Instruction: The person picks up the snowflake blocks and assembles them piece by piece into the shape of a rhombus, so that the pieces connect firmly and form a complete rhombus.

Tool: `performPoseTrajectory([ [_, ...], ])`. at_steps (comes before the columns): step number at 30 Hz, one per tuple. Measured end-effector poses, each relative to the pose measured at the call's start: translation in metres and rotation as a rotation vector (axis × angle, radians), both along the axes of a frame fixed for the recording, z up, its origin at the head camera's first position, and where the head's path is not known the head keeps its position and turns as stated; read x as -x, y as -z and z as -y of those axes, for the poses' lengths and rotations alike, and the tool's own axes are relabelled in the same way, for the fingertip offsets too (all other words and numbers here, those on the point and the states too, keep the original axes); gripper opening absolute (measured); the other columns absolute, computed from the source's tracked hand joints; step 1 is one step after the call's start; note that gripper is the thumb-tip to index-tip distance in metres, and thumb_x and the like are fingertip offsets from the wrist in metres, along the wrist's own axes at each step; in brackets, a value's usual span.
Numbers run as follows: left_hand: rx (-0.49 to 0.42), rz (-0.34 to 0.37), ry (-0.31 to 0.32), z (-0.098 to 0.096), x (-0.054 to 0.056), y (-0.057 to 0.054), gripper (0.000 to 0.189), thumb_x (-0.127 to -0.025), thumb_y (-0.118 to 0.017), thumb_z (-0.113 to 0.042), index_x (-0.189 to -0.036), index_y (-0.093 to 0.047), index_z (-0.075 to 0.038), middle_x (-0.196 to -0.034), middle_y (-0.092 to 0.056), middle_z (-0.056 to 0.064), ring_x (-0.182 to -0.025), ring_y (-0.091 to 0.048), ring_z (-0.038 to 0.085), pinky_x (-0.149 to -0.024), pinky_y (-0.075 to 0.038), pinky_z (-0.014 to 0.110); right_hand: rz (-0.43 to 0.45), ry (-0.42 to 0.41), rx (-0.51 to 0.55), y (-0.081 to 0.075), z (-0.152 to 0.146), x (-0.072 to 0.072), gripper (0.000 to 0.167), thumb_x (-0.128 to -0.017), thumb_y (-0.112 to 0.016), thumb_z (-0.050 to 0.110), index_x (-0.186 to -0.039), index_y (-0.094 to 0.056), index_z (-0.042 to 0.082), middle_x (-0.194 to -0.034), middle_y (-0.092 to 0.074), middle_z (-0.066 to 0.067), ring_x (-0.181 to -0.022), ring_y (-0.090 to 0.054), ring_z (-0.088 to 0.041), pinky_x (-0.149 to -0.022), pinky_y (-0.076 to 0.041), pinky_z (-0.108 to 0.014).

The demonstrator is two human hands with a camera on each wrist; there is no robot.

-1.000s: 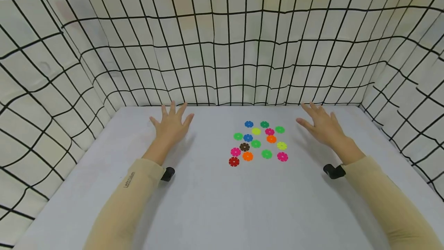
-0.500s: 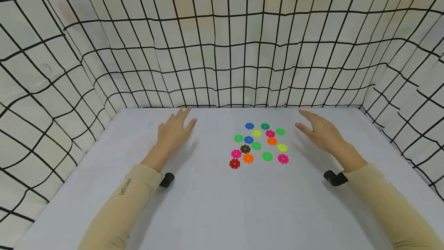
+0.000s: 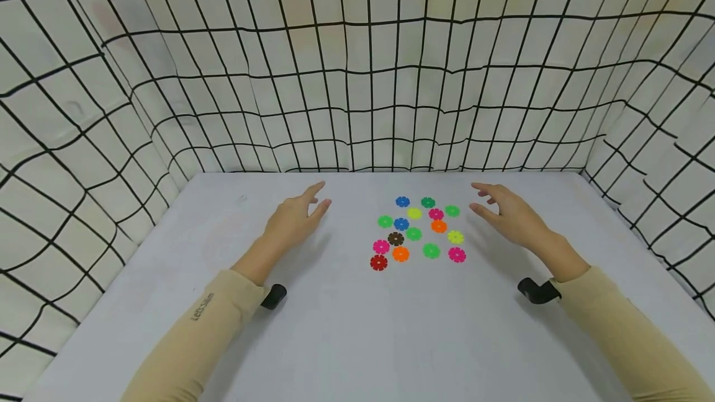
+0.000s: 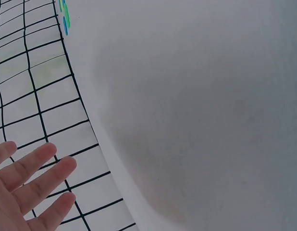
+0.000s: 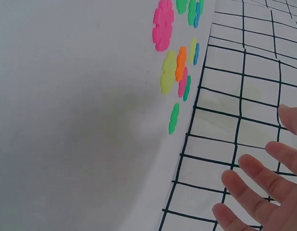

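Several flat, notched plastic discs lie spread on the white table between the hands. Among them are a dark red disc at the near left, a brown disc, a blue disc at the back and a pink disc at the near right. My left hand hovers to the left of the discs, fingers extended and holding nothing. On the other side my right hand is held above the table, nearest the light green disc, its fingers loosely bent and touching nothing.
White walls with a black grid enclose the table at the back and both sides. A black wrist mount sticks out under the right sleeve, another mount under the left.
My left hand has turned and moved right, toward the discs, its spread fingers drawing together. The right hand has shifted slightly left, its fingers bending more. The discs lie as before.
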State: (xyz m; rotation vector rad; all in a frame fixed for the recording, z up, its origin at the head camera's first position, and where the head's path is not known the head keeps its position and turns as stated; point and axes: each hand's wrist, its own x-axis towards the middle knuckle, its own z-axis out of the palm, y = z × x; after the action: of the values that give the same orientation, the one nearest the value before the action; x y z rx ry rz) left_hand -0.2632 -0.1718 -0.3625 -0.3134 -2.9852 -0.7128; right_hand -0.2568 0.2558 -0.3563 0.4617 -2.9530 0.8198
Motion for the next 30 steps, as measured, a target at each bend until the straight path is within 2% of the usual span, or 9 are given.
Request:
performPoseTrajectory([
  [7, -0.038, 0.023, 0.019, -0.005, -0.003, -0.003, 0.059, -0.108, -0.045, -0.049, -0.160, -0.037, -0.022, -0.133, -0.066, 0.013, -0.113, -0.067, 0.033, -0.070, -0.055, 0.042, 0.022, -0.056, 0.081, 0.002, 0.005, 0.000, 0.057, -0.105, -0.060, 0.029, -0.152, -0.043, 0.001, -0.138, -0.055, -0.023, -0.121, -0.054, -0.040, -0.094, -0.051, -0.057],
  [15, -0.133, 0.074, 0.054, -0.012, -0.005, -0.001, 0.056, -0.106, -0.051, -0.046, -0.156, -0.043, -0.021, -0.126, -0.069, 0.014, -0.100, -0.067, 0.030, -0.076, -0.053, 0.043, 0.068, -0.072, 0.156, 0.004, 0.013, -0.002, 0.047, -0.105, -0.060, 0.022, -0.147, -0.051, 0.003, -0.126, -0.060, -0.019, -0.114, -0.057, -0.037, -0.090, -0.053, -0.051],
  [19, -0.257, 0.132, 0.100, -0.016, -0.006, 0.002, 0.054, -0.106, -0.056, -0.039, -0.154, -0.046, -0.016, -0.118, -0.071, 0.013, -0.092, -0.070, 0.026, -0.082, -0.052, 0.044, 0.095, -0.088, 0.182, 0.004, 0.016, -0.005, 0.044, -0.105, -0.061, 0.022, -0.143, -0.054, 0.002, -0.124, -0.061, -0.019, -0.112, -0.058, -0.036, -0.090, -0.052, -0.050],
  [24, -0.450, 0.247, 0.160, -0.021, -0.006, 0.005, 0.051, -0.106, -0.058, -0.030, -0.151, -0.048, -0.008, -0.108, -0.074, 0.010, -0.086, -0.073, 0.025, -0.092, -0.052, 0.048, 0.126, -0.120, 0.196, 0.008, 0.016, -0.003, 0.041, -0.104, -0.062, 0.021, -0.139, -0.057, 0.001, -0.120, -0.062, -0.017, -0.106, -0.059, -0.033, -0.085, -0.052, -0.041],
  [30, -0.494, 0.319, 0.198, -0.026, -0.006, 0.008, 0.050, -0.105, -0.060, -0.027, -0.148, -0.050, -0.006, -0.104, -0.075, 0.010, -0.084, -0.071, 0.026, -0.087, -0.054, 0.044, 0.194, -0.168, 0.227, 0.015, 0.015, 0.002, 0.038, -0.103, -0.061, 0.018, -0.136, -0.059, 0.000, -0.117, -0.061, -0.015, -0.101, -0.058, -0.029, -0.083, -0.052, -0.039],
])
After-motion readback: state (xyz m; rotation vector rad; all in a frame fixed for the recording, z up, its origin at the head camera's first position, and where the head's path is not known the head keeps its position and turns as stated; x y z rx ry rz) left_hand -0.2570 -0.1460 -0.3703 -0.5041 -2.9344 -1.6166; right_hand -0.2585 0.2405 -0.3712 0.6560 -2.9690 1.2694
